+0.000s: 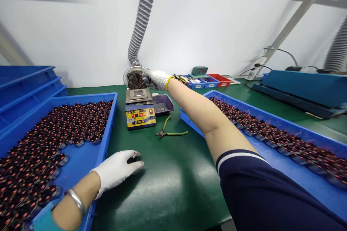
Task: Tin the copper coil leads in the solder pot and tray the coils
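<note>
My right hand (160, 80), in a white glove with a yellow cuff, reaches over the back of the bench. Its fingers are closed on a small round metal part (146, 78), partly hidden by the glove. This is just in front of a fume extraction hood (135, 79), above a solder pot (138, 94) whose yellow control panel (141, 117) shows red digits. My left hand (119, 169), also white-gloved, hovers over the green bench with thumb and fingers apart, holding nothing. Beside it is a blue tray (115, 112) of round copper-wound parts (78, 126).
Green-handled cutters (164, 131) lie on the green bench (162, 177), near a purple tray (168, 103). At right, another blue tray (260, 142) holds similar parts (271, 133). Small bins (221, 79) and a clock (200, 71) stand at the back; stacked blue trays (27, 86) at left.
</note>
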`<move>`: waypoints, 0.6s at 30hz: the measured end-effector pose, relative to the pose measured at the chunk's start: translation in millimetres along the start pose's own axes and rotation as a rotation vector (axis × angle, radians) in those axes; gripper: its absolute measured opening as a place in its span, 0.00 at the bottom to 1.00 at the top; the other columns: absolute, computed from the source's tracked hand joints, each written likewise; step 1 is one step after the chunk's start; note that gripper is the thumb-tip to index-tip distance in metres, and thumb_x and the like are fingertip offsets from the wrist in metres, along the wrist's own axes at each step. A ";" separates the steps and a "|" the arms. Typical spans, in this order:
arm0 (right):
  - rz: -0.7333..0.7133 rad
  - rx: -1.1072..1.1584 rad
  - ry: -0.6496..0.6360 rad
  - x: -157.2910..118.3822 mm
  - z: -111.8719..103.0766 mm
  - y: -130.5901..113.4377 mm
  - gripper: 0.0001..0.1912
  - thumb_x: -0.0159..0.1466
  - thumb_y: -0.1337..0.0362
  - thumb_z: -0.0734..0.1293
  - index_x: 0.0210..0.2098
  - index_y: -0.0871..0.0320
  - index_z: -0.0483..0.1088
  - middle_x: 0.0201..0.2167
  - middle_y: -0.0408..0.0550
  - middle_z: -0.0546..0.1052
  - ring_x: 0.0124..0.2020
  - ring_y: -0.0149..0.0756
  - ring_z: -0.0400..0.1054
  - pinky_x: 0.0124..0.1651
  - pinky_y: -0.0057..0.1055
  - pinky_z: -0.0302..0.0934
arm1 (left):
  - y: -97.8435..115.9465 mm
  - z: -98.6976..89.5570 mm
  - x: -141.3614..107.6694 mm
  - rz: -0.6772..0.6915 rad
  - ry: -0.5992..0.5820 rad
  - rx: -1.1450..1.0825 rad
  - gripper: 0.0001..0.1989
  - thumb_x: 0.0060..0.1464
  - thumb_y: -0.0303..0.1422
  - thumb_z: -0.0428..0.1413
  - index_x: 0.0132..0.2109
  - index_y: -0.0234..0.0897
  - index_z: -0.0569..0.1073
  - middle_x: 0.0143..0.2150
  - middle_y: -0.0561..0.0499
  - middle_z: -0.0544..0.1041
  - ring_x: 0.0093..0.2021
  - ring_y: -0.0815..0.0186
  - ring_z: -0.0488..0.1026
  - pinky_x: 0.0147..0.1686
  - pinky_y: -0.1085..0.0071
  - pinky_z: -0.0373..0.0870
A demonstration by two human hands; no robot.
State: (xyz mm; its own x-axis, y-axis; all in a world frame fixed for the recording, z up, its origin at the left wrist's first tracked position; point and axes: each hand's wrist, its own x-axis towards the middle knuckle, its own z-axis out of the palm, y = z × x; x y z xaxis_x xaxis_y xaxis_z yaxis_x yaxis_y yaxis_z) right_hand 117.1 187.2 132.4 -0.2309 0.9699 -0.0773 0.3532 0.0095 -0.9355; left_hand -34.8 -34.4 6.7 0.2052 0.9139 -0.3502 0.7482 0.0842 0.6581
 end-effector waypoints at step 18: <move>-0.073 0.448 -0.212 -78.6 -78.6 58.9 0.18 0.69 0.56 0.51 0.31 0.59 0.62 0.15 0.38 0.60 0.13 0.23 0.52 0.12 0.17 0.43 | -7.2 4.4 -0.3 -0.007 -0.005 0.124 0.28 0.50 0.51 0.50 0.52 0.39 0.72 0.55 0.49 0.72 0.56 0.57 0.67 0.57 0.65 0.63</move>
State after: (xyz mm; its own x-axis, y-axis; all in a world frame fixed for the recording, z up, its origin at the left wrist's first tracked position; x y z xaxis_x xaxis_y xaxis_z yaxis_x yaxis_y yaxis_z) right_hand 227.4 130.6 110.4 -0.4361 0.8994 -0.0310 -0.0839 -0.0750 -0.9936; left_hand -37.5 -37.0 -0.9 0.2025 0.9114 -0.3582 0.8221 0.0406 0.5680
